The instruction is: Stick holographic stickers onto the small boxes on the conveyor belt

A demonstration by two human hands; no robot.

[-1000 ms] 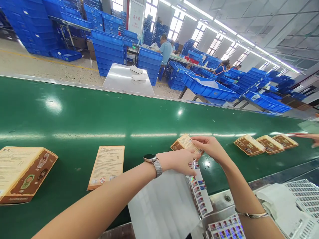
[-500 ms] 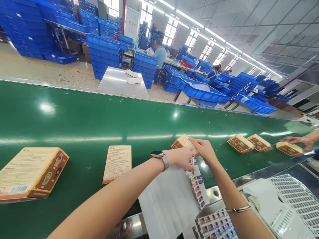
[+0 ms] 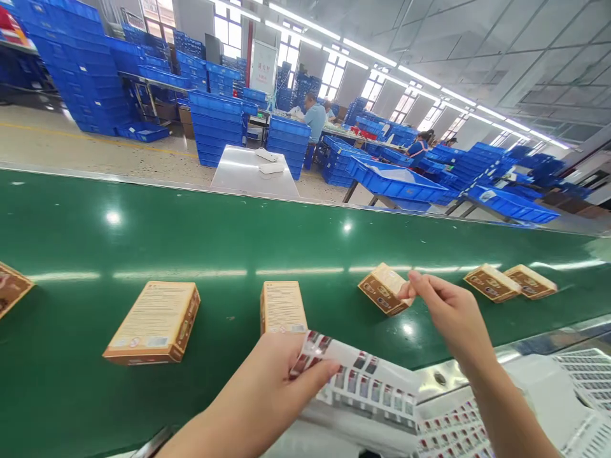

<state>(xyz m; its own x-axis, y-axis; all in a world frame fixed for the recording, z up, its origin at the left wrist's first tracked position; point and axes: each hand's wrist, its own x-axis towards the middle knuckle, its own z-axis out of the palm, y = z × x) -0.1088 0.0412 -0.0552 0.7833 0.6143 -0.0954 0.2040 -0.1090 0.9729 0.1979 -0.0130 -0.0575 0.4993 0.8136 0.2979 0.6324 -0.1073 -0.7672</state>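
My left hand (image 3: 286, 375) is closed on a sheet of small labels (image 3: 367, 378), thumb on top, above the near edge of the green belt. The labels are little dark red and silvery rectangles in rows on white backing. My right hand (image 3: 451, 312) is closed, thumb and fingers pinched together at the right end of a brown and cream box (image 3: 384, 289). Whether a label is between those fingertips I cannot make out. Left of it lies another cream box (image 3: 284, 308), its lower edge partly behind my left hand. A larger-looking box (image 3: 155, 318) lies further left.
Two boxes (image 3: 491, 283) lie on the belt (image 3: 229, 238) at the right, and part of one (image 3: 12, 289) shows at the left edge. More label sheets (image 3: 453, 429) rest at the near side. Beyond the belt are a metal table (image 3: 243, 175), blue crates (image 3: 219, 127) and seated people.
My left hand has drawn back toward me from the box, lifting the label sheet. My right hand has moved off the box top to its right end. The view has swung left.
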